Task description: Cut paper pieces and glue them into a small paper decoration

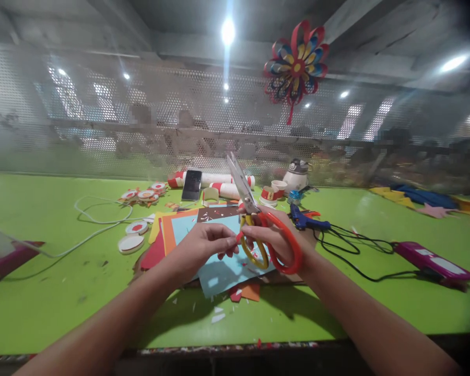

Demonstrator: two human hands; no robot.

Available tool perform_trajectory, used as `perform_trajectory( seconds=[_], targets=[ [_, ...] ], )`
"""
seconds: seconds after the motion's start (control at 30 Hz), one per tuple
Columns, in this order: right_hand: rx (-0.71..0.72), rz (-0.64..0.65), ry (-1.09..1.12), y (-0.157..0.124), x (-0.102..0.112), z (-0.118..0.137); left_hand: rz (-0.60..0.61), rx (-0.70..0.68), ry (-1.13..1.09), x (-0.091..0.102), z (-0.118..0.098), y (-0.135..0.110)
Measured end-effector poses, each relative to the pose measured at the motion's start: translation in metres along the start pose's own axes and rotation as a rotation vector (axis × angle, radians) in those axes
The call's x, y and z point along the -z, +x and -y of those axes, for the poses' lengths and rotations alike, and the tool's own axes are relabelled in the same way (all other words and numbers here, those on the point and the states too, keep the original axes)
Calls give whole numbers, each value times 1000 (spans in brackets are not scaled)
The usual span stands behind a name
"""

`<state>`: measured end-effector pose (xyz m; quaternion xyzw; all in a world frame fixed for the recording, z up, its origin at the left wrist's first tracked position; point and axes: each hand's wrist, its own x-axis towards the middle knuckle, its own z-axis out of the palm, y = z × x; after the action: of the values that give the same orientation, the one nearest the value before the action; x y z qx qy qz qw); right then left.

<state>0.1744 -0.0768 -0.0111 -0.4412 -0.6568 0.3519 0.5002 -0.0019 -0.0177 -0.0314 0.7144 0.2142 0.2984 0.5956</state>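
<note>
- While my right hand (276, 237) grips the scissors (258, 219) through their red and yellow loops, blades closed and pointing up toward the middle of the frame, my left hand (203, 245) pinches a tiny red scrap (239, 236) just beside the handles.
- Judging from what lies about, a good part of the cutting looks done: red-and-white discs (136, 227) sit left of centre and paper snippets (218, 317) dot the bench (62, 292) near the lower edge.
- What is left, I judge, is the paper stack (223, 271) under my hands, blue on top, orange and red beneath, mostly uncut.
- Room to move: open green bench to the lower left and lower right; the front edge runs close below my forearms.
- Hazards to the right: a glue gun (303, 219) just past the scissors, its black cord (356, 261) trailing toward a pink phone (431, 259).
- At centre left a white cable (102, 214) loops; rolls (219, 183) and cups crowd the back by the mesh wall (102, 115).
</note>
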Motion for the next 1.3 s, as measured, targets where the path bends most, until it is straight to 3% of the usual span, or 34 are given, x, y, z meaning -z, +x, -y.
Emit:
perform_trajectory(
  seconds=[0.2, 0.37, 0.5, 0.73, 0.93, 1.13, 1.3],
  targets=[
    [-11, -12, 12, -2, 2, -8, 53, 41, -90, -4, -6, 2],
    [76, 64, 6, -1, 5, 0, 78, 91, -176, -6, -14, 6],
    [103, 96, 19, 0, 6, 1, 105, 127, -159, -6, -9, 11],
    [37, 22, 22, 1, 3, -6, 74, 109, -173, -3, 3, 10],
    [4, -48, 38, 2, 2, -9, -12, 68, -198, -1, 8, 10],
    [-46, -22, 17, 1, -3, -10, -163, 13, -236, 4, 6, 10],
    [-99, -34, 64, 0, -7, -10, -210, 23, -249, 9, 5, 11]
  ],
)
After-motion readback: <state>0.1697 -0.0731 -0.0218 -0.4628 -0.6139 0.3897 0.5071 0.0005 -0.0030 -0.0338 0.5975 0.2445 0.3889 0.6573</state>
